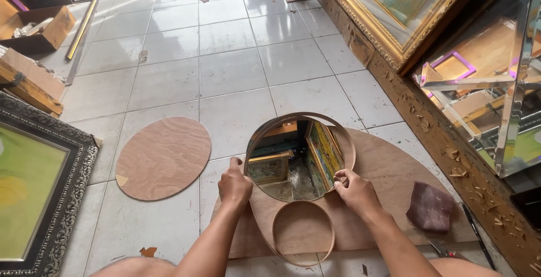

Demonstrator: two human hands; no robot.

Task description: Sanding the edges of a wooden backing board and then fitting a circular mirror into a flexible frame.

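My left hand [234,185] grips the left edge of a round mirror [293,161] ringed by a thin wooden hoop frame. My right hand [356,191] holds the mirror's lower right edge. The mirror is tilted up off a large oval plywood board [394,170] lying on the tiled floor, and it reflects framed pictures. A smaller empty wooden hoop [303,233] lies flat on the same board, just below the mirror between my forearms.
A second plywood oval [163,157] lies on the tiles to the left. A dark ornate framed picture [39,192] is at far left, a gold-framed picture [394,6] and a mirrored frame [490,85] at right. A reddish sandpaper piece [429,206] rests on the board.
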